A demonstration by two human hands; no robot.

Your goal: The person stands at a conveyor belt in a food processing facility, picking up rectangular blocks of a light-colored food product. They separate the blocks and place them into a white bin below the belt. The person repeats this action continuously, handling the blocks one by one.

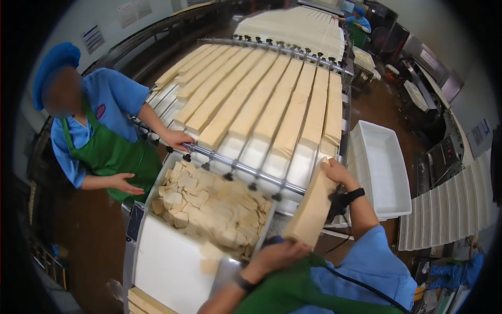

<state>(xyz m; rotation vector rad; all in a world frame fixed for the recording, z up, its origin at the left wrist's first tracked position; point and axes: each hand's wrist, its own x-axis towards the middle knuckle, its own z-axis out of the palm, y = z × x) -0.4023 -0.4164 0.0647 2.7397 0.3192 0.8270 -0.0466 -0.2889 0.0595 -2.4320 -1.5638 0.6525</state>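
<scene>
At the conveyor's end, the right hand [337,172] and left hand [280,255] grasp a long pale beige slab strip [312,209].
It hangs tilted beside the metal bin of cut beige pieces [209,204] (a co-worker's hand [178,138] rests on the steel roller bar [246,170]).

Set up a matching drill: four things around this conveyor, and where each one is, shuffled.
Things:
1. tan slab
2. white tub
3. broken pieces
4. long strips

Places:
A. on the conveyor rails
B. between the right hand and left hand
C. in the metal tray
D. right of the conveyor

Pairs: 1-B, 2-D, 3-C, 4-A
</scene>
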